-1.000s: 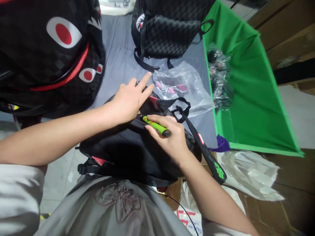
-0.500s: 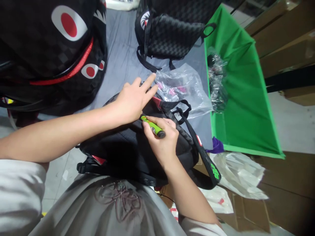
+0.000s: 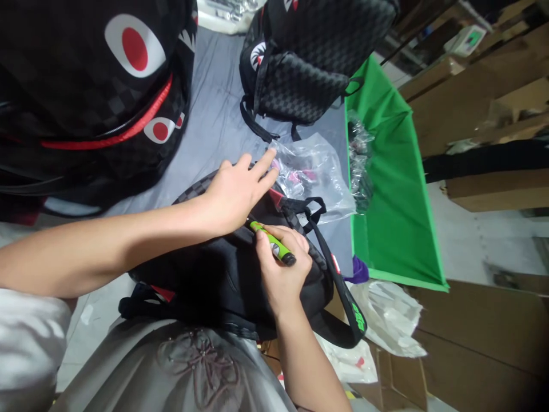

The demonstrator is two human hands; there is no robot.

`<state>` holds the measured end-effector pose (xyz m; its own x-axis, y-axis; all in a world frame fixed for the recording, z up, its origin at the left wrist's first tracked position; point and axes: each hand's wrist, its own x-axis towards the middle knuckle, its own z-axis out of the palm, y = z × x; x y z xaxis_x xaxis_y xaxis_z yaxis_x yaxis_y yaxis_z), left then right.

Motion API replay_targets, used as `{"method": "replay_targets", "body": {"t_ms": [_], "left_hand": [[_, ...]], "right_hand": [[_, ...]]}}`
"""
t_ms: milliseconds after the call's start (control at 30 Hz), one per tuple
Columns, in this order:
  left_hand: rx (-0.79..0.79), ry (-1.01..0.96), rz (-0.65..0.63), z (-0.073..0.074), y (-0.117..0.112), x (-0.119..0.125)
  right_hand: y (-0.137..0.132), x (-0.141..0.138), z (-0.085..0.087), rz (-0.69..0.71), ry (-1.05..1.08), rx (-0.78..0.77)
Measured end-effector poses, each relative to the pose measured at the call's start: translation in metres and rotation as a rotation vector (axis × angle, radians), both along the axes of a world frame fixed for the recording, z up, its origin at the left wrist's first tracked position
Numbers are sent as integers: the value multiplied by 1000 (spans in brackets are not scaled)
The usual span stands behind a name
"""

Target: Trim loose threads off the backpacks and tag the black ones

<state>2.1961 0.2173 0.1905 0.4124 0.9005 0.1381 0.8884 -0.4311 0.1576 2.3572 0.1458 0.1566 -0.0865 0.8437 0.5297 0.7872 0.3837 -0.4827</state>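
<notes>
The right hand (image 3: pixel 286 272) pinches a lime-green, black-ended, pen-shaped tool (image 3: pixel 279 250) over the black fabric backpack (image 3: pixel 197 269), near centre; the left hand (image 3: pixel 235 194) lies spread over the backpack's far side. Work seems under way; how much remains cannot be told.

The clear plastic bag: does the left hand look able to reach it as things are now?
Probably yes: the left hand is over the backpack, its extended fingers close to the plastic bag, nothing visibly blocking them.
</notes>
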Motion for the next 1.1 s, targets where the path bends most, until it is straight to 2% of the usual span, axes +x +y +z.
{"method": "replay_targets", "body": {"t_ms": [500,633,700,867,1100], "left_hand": [[-3,-21,0,-2,-1,0],[-28,1,2,2,-1,0],[-25,2,-1,3,-1,-1],[9,-27,-6,0,-1,0],[-12,72,18,2,-1,1]], "right_hand": [[0,-8,-8,-102,35,56],[2,-13,-10,-66,85,51],[1,-14,-9,-98,55,73],[0,-13,-10,-78,77,58],[-2,-9,-10,-77,77,61]]}}
